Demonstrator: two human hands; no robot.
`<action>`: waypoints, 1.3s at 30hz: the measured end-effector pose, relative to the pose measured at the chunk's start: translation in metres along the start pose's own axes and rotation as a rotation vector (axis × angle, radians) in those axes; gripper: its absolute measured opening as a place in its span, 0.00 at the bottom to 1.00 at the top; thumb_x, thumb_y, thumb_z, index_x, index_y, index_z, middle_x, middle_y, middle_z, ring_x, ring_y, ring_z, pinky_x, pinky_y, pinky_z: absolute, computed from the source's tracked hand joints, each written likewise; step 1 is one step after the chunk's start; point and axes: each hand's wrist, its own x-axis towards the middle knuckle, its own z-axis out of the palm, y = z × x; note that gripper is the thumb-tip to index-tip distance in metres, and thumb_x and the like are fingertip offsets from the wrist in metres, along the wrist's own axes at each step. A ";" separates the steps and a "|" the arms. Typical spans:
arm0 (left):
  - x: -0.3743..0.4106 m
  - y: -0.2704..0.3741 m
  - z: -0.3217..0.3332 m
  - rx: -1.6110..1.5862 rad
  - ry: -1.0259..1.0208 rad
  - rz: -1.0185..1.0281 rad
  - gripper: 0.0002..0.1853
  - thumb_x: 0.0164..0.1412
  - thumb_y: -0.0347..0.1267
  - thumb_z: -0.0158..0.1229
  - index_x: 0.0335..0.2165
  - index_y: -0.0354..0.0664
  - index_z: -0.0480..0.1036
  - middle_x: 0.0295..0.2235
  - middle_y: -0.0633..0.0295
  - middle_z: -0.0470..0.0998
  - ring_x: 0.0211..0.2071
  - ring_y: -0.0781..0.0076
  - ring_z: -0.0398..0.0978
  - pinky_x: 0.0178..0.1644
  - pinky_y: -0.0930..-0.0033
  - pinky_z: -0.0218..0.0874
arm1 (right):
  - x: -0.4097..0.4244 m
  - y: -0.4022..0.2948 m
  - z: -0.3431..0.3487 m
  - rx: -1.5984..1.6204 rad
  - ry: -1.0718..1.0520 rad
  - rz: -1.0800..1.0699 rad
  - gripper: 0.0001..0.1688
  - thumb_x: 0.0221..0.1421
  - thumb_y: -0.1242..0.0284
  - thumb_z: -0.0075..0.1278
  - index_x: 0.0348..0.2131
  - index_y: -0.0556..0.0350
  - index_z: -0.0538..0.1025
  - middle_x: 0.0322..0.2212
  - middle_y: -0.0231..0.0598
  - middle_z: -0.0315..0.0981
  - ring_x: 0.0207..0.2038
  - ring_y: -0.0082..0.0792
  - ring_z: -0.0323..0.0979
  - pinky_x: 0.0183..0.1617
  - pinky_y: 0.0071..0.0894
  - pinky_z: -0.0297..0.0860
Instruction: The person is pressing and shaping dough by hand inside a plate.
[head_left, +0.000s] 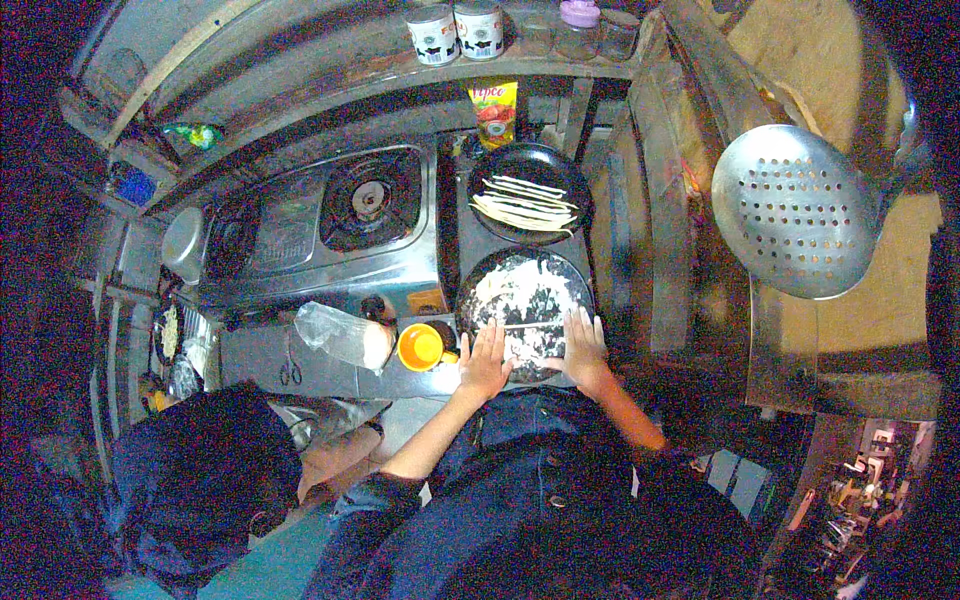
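Note:
Before me a round black plate (527, 262) is coated with white flour (517, 281). A thin dough strand (528, 325) runs across it from side to side. My left hand (485, 361) lies palm down at the plate's left edge, its fingers straight by the strand's left end. At the right edge, my right hand (583, 351) is also flat, fingers spread by the other end. Both hands hide the ends of the strand. Behind, a second black plate (529, 154) carries several long pale dough strips (525, 210) laid side by side.
Left of my hands stand an orange cup (421, 347), a clear plastic bag of white powder (345, 336) and scissors (290, 369). A gas stove (300, 277) lies behind them. A perforated metal skimmer (795, 211) hangs at right. Another person (202, 472) sits at lower left.

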 end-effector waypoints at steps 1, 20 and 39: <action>0.003 -0.001 -0.001 -0.016 0.036 -0.004 0.39 0.54 0.48 0.46 0.58 0.37 0.47 0.60 0.51 0.46 0.60 0.59 0.47 0.60 0.41 0.30 | 0.008 0.000 0.002 0.005 0.016 0.004 0.66 0.32 0.41 0.54 0.58 0.66 0.47 0.61 0.50 0.36 0.64 0.43 0.34 0.64 0.48 0.30; 0.024 -0.004 -0.002 0.055 0.177 -0.064 0.36 0.54 0.46 0.48 0.56 0.39 0.53 0.58 0.53 0.52 0.58 0.63 0.52 0.61 0.46 0.34 | 0.030 0.002 0.007 -0.041 0.144 -0.012 0.56 0.42 0.43 0.47 0.57 0.64 0.50 0.61 0.47 0.39 0.63 0.41 0.39 0.63 0.55 0.33; 0.042 -0.007 -0.021 -0.208 0.354 0.026 0.17 0.42 0.30 0.57 0.35 0.38 0.69 0.38 0.53 0.67 0.43 0.55 0.64 0.51 0.56 0.53 | 0.043 0.017 0.002 -0.120 0.482 -0.098 0.11 0.47 0.73 0.44 0.31 0.54 0.75 0.34 0.37 0.71 0.49 0.38 0.63 0.60 0.64 0.38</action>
